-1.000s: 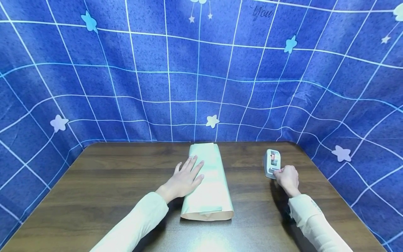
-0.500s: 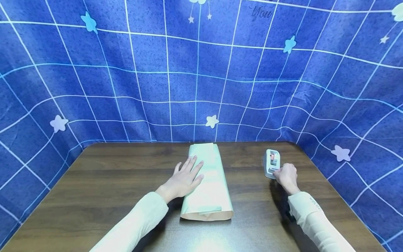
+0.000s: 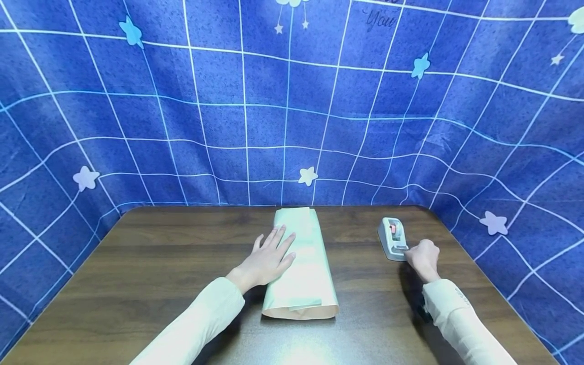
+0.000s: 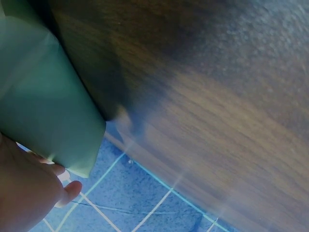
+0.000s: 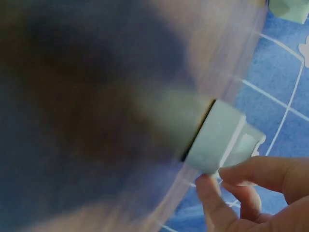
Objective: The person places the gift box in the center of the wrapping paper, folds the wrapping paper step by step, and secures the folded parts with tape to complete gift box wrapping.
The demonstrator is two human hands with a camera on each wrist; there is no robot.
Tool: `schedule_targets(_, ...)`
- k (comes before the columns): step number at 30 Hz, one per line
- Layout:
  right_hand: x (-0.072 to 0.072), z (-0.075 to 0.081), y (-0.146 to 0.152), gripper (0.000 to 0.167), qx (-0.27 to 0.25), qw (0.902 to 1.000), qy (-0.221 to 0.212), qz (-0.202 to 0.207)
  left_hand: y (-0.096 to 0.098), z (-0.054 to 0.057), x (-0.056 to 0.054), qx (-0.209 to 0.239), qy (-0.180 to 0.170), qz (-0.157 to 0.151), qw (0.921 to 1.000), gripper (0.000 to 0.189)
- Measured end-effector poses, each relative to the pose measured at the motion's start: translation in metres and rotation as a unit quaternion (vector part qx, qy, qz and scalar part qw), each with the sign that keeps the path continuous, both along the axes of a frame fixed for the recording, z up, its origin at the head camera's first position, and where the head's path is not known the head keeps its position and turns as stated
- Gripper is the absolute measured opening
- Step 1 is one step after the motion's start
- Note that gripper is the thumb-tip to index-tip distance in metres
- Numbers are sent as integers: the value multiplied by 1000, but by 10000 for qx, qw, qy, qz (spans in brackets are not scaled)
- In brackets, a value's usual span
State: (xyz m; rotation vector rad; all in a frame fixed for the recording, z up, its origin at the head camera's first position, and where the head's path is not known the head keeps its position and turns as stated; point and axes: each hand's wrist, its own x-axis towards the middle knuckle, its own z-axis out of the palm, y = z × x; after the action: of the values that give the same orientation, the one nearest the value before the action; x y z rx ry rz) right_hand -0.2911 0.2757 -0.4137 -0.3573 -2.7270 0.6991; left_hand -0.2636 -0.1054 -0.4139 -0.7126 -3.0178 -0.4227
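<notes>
In the head view, a pale green wrapped package (image 3: 306,274), long and flat with a folded near end, lies on the table. My left hand (image 3: 266,261) rests on its left side with fingers spread straight; the left wrist view shows the package's green side (image 4: 58,101) beside that hand (image 4: 29,193). On the right stands a white tape dispenser (image 3: 392,241) with a small roll in it. My right hand (image 3: 423,258) is at the dispenser's near right corner, thumb and finger pinched at the tape end. The strip itself is hard to make out. In the right wrist view, fingertips (image 5: 227,175) meet at the dispenser (image 5: 215,137).
The dark wood tabletop (image 3: 159,274) carries the package in the middle and the dispenser at the far right. A blue gridded curtain (image 3: 205,126) with stars hangs behind the table and along its sides.
My right hand has shifted slightly right, away from the dispenser's body. The dispenser has turned, its near end swinging right. My left hand and the package stay put.
</notes>
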Motion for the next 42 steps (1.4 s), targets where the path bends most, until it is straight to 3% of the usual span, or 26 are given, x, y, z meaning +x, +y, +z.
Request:
schedule_targets(6, 3, 5, 5, 19, 12, 10000, -22, 5, 1, -1, -1, -18, 37, -36, 10000, 56)
schedule_targets(9, 4, 13, 1, 18, -95, 9998, 196, -43, 1, 0, -1, -29, 32, -23, 10000, 56)
schedule_targets(13, 2, 24, -8, 21, -327, 9965, 737, 237, 1, 2, 1, -63, -23, 7, 10000, 57)
schedule_targets(18, 0, 37, -25, 22, -958, 9902, 699, 734, -1, 4, 1, -139, -27, -14, 9999, 58)
schedule_targets(23, -2, 40, -42, 16, -1479, 9771, 708, 1353, 0, 7, 1, -209, -91, -8, 9997, 59)
schedule_targets(27, -3, 36, -57, 10, -1518, 9679, 804, 1834, 0, 7, 2, -222, -144, -14, 9996, 59)
schedule_targets(33, -2, 29, -79, 8, -1747, 9463, 777, 2607, 0, 7, 2, -234, -128, -23, 9996, 59)
schedule_targets(37, -1, 25, -94, 6, -1817, 9389, 731, 2831, 0, 6, 2, -208, -131, -15, 9997, 59)
schedule_targets(40, 0, 24, -105, 10, -1798, 9335, 719, 3018, -1, 5, 2, -155, -124, -25, 9998, 59)
schedule_targets(42, 1, 25, -112, 25, -1766, 9290, 658, 3185, -1, 5, 1, -149, -115, -19, 9998, 59)
